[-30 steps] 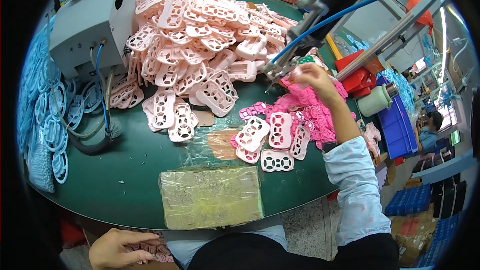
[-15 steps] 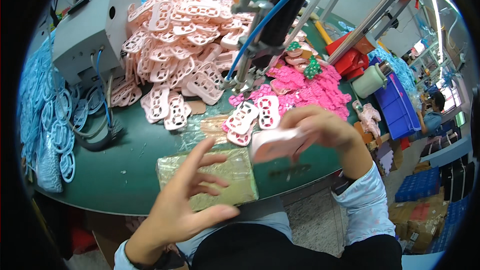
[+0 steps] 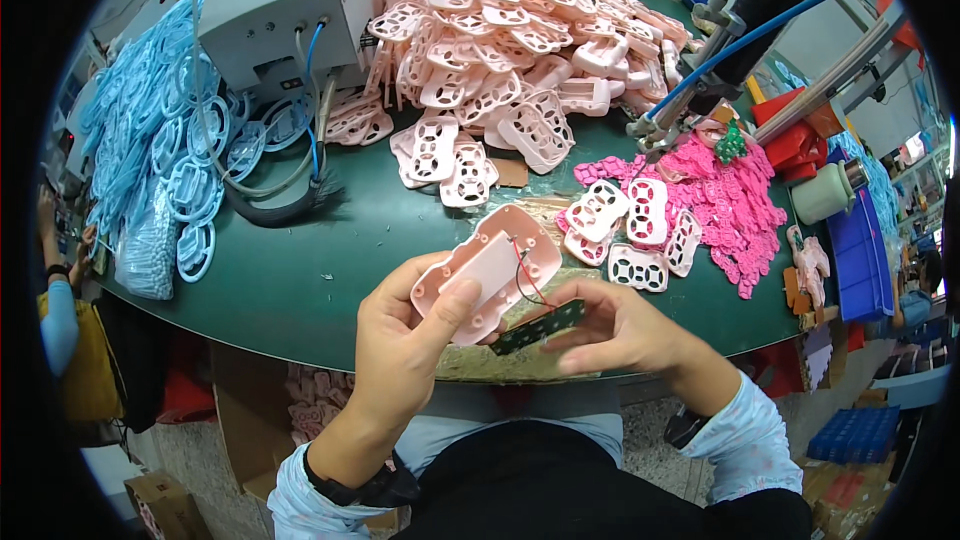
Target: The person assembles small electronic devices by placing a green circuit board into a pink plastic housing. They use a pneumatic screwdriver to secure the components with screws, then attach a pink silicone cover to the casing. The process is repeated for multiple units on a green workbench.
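Far off to the left of the left grip there's a big heap of light blue plastic rings point(image 3: 150, 155) spilling along the edge of the green desk point(image 3: 300, 280). Up and a bit left of that grip sits a grey machine box point(image 3: 275, 5) with blue and white cables point(image 3: 265, 175) curling down onto the desk.

The left hand point(image 3: 400, 350) comes up from the lower edge, forearm angled up and right, a dark watch at the wrist. Its grip is closed on a pale pink plastic shell point(image 3: 490, 270): thumb pressed across the white panel on the shell's face, fingers wrapped behind. The shell is held tilted above the near edge of the desk, right between the two hands.

Straight above both grips is a huge pile of matching pale pink shells point(image 3: 510, 40).

The right hand point(image 3: 615, 330) comes in from the lower right, light blue sleeve at the wrist, palm turned left. Its grip pinches a small dark green circuit board point(image 3: 540, 327), which joins to the shell by thin red and black wires point(image 3: 522, 275).

Just above the right grip lie a few white-and-pink shells point(image 3: 635, 230), and further right a mound of hot pink parts point(image 3: 730, 210).
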### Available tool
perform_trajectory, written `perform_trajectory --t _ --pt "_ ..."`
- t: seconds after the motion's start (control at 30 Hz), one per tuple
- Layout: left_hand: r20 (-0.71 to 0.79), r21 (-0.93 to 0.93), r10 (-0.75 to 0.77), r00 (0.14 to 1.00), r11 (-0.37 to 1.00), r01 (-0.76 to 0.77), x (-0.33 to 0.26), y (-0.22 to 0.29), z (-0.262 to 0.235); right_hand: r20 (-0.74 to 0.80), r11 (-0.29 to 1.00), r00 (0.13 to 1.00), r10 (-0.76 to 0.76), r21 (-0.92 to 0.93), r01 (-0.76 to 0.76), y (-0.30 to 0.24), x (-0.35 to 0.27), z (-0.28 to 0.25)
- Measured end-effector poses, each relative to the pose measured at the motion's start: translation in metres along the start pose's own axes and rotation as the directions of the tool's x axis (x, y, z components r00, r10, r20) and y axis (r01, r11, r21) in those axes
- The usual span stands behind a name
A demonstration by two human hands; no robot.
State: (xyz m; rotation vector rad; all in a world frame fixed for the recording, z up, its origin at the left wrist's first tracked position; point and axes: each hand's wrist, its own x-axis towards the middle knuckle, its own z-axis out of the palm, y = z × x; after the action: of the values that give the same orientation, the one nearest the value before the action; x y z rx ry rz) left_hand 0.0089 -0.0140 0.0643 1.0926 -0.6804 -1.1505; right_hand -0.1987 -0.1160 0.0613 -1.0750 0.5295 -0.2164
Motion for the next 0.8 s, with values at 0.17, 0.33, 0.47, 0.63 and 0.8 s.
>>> perform_trajectory --t 0.17,0.33,0.47,0.63,0.8 --pt "-0.033 -0.113 -0.017 0.999 0.993 0.013 -0.004 0.003 -0.001 -0.209 0.991 0.969 -0.13 -0.005 0.132 0.001 -0.022 -0.011" --pt "0.151 0.543 -0.097 0.984 0.839 -0.001 -0.003 -0.017 -0.016 -0.331 0.832 0.824 -0.459 -0.485 0.269 -0.026 -0.029 -0.003" --pt "0.33 0.85 0.107 0.938 0.399 -0.345 -0.001 -0.035 -0.004 -0.076 0.522 0.833 -0.548 -0.81 0.269 -0.013 0.008 -0.009" --pt "0.215 0.642 -0.001 0.977 0.754 -0.14 0.01 -0.003 0.001 -0.055 0.68 0.891 -0.451 -0.668 0.303 -0.009 0.027 -0.008" --pt "0.089 0.325 -0.14 0.986 0.94 0.105 0.01 -0.032 -0.012 -0.214 0.551 0.808 -0.549 -0.82 0.157 0.001 0.016 -0.018"
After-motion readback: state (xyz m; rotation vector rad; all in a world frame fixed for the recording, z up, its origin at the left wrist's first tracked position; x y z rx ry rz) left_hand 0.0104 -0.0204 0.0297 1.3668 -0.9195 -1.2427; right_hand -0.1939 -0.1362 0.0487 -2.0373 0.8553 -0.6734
